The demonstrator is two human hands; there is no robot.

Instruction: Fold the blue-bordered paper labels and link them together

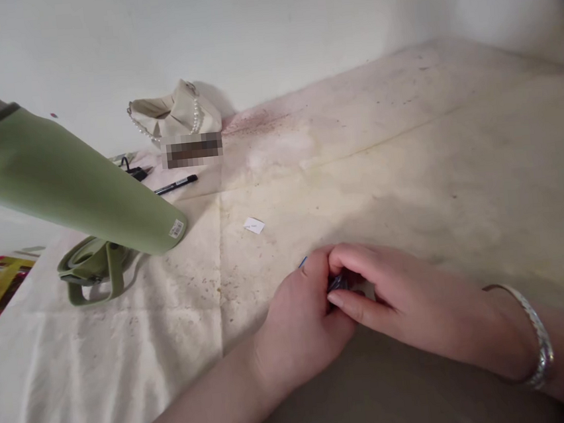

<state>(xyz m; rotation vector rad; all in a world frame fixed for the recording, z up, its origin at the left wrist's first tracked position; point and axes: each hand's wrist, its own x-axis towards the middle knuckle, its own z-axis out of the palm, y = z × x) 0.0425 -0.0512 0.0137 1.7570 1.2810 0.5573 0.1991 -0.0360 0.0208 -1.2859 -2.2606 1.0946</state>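
Between the hands: a small dark thing (337,282), mostly hidden.
Left hand (300,323): curled closed, apparently gripping it.
Right hand (409,289): thumb tip against it; whether it grips, I cannot tell.
Fingerwork: seemingly close two-handed handling of the thing.
Next move: probably calls for a firm left hold while the right fingers work.
Cloth (408,173) beyond: paper slip (254,225) nearby, green bottle (74,185) farther left.
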